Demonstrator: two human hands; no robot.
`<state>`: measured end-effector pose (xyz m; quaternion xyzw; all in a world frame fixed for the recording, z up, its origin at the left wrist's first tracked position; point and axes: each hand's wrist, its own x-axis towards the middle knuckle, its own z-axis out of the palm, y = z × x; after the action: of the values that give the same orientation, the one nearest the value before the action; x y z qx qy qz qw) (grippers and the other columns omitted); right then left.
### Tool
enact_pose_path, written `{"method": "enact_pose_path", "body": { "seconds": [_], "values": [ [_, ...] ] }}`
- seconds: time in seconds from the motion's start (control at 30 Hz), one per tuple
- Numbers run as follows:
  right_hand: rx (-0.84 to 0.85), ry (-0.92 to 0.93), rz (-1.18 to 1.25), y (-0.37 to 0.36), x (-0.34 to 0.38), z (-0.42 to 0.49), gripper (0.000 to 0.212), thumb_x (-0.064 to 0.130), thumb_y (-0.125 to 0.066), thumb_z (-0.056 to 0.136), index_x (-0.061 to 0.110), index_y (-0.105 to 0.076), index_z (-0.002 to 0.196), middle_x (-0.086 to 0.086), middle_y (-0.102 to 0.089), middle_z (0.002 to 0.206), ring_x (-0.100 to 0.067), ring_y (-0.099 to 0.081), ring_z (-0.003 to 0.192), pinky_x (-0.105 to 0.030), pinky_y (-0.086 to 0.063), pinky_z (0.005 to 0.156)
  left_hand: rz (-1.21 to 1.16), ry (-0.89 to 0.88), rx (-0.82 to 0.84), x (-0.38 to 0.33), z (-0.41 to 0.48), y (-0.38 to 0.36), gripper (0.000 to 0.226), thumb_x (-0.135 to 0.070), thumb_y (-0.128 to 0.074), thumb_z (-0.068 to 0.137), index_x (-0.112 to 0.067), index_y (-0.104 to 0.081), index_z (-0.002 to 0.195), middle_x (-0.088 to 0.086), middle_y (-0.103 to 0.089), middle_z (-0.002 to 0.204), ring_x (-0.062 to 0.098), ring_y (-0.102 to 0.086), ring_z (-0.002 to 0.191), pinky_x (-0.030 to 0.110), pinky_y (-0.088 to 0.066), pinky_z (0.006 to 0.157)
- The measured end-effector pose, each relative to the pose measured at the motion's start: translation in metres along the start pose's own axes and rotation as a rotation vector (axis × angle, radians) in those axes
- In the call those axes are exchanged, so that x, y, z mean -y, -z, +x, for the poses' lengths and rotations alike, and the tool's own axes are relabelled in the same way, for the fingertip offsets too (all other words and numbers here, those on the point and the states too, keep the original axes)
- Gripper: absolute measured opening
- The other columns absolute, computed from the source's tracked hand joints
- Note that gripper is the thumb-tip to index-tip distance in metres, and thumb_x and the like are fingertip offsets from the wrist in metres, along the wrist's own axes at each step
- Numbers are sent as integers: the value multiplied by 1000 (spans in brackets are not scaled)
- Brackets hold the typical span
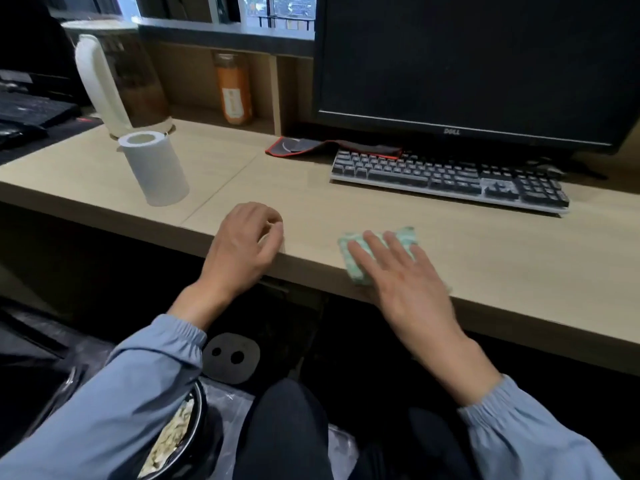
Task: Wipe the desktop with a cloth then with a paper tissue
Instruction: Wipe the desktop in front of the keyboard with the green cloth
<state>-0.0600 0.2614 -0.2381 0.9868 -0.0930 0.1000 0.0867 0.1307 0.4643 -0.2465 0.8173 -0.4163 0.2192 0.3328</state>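
Desktop (485, 254) wood, front edge | R hand (398, 268) flat, fingers straight, pressing cloth (403, 236) near edge | L hand (246, 244) curled at edge, grip unclear | paper roll (154, 168) far L | advise: even pressure, overlapping passes, avoid keyboard (450, 178).

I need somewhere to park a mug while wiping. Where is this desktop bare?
Bare desktop lies between the tissue roll and the keyboard, beyond the left hand, and along the front edge right of the right hand pressing the cloth, before the keyboard. The back is crowded: kettle, orange bottle, mouse pad, monitor.
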Motion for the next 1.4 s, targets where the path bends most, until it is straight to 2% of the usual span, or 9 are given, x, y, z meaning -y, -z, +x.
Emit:
{"method": "enact_pose_path", "body": {
  "seconds": [0.1, 0.2, 0.3, 0.53, 0.63, 0.77, 1.0, 1.17, 1.4],
  "values": [
    [1, -78, -31, -1, -27, -27, 68, 27, -58, 95, 27, -28, 156, -5, -32, 161, -32, -30, 147, -51, -30, 114, -11, -45, 25, -24, -10, -13, 9, -23, -55, 100, -16, -60, 98, -5, -60, 96, 19, -53, 94, 42, -45, 86],
    [14, -110, -67, 1, -17, -22, 68, 15, -39, 97, 25, -12, 158, -7, -16, 166, -36, -15, 151, -56, -20, 117, -12, -94, 30, -52, -8, -29, 9, -22, -55, 100, -15, -61, 101, -3, -61, 98, 21, -55, 96, 41, -45, 87],
    [22, -85, -75, 2, 6, -1, 63, 17, -26, 98, 21, -5, 157, -10, -6, 167, -40, -6, 151, -60, -14, 117, 25, -139, 37, -78, 7, -44, 14, -21, -55, 98, -13, -63, 104, 1, -63, 99, 24, -58, 97, 40, -45, 86],
    [9, -60, -43, -5, -43, -26, 75, 61, -50, 92, 28, -26, 156, -2, -30, 162, -29, -27, 149, -51, -28, 115, -45, -16, 8, -95, 46, -46, 16, -20, -47, 102, -14, -63, 105, 1, -65, 102, 20, -55, 99, 38, -46, 88],
    [15, -145, -15, 2, -92, -69, 78, 67, -46, 85, 28, -38, 152, -2, -39, 158, -28, -35, 145, -49, -34, 111, -57, 64, 0, -75, 35, -37, 17, -18, -48, 103, -13, -64, 106, 1, -65, 102, 18, -54, 100, 32, -41, 88],
    [19, -196, -70, 4, -101, -81, 77, 63, -44, 86, 23, -39, 152, -5, -41, 156, -35, -37, 143, -54, -35, 108, -37, 126, -18, -56, 18, -33, 15, -14, -50, 100, -11, -64, 103, 5, -66, 100, 25, -55, 98, 40, -43, 88],
    [-42, -110, -76, -10, -56, -37, 76, 67, -40, 90, 24, -33, 154, -5, -36, 159, -34, -32, 146, -55, -31, 111, -7, -115, 47, -127, 19, -73, 13, -20, -51, 99, -13, -62, 101, 3, -63, 95, 26, -56, 93, 45, -47, 82],
    [-70, -161, -20, -3, -111, -88, 77, 71, -38, 88, 27, -39, 152, -3, -41, 156, -28, -37, 144, -48, -35, 110, -4, -227, 45, -166, 13, -91, 14, -21, -53, 99, -12, -63, 98, 4, -62, 93, 28, -57, 90, 42, -44, 79],
    [-72, -275, -53, 6, -150, -127, 79, 71, -33, 89, 20, -48, 147, -8, -48, 151, -36, -44, 137, -54, -39, 102, 20, -328, -16, -179, -20, -100, 18, -21, -53, 104, -10, -67, 104, 5, -63, 105, 26, -60, 97, 44, -43, 87]
  ]
}}
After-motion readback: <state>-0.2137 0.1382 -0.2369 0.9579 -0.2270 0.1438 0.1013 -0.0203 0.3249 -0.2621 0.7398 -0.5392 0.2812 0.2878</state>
